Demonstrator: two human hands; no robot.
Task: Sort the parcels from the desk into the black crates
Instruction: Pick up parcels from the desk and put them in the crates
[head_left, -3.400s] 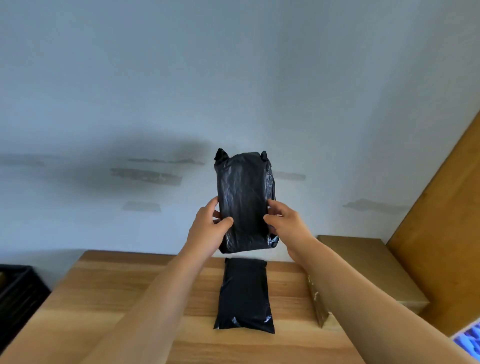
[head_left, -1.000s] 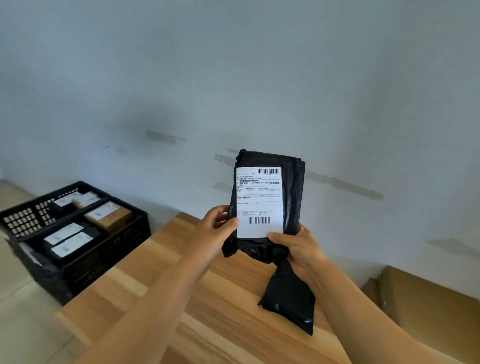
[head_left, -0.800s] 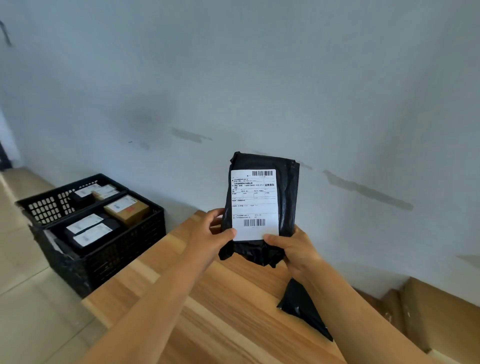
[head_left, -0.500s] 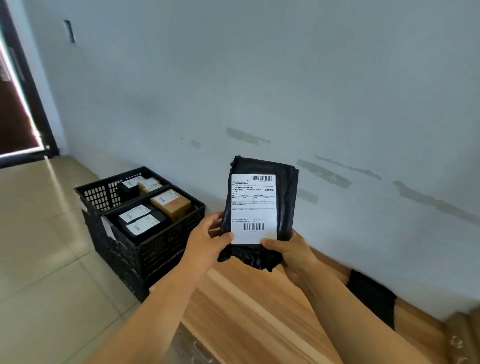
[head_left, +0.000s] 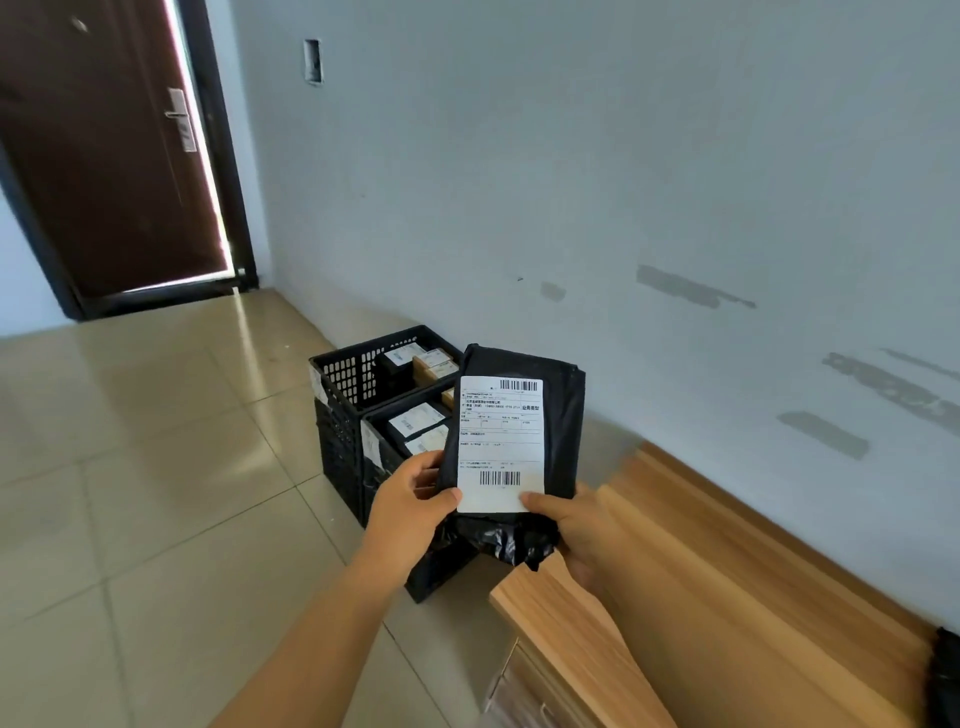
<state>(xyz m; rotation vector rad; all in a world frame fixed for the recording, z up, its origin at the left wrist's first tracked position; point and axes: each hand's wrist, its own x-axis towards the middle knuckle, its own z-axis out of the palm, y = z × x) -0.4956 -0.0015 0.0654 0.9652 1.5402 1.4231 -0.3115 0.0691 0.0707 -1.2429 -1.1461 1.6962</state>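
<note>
Head view: the black parcel (head_left: 519, 431) was held upright above the tabletop (head_left: 727, 597) edge, pinched at its lower corners by the left hand (head_left: 410, 509) and right hand (head_left: 576, 525); soft, light and crumpling, it was judged best gripped there, the black crates (head_left: 353, 415) just beyond.

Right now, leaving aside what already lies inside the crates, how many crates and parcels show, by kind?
Black crates: 2
Held parcel: 1
Parcel on the desk, only its edge in view: 1
Total: 4
</note>
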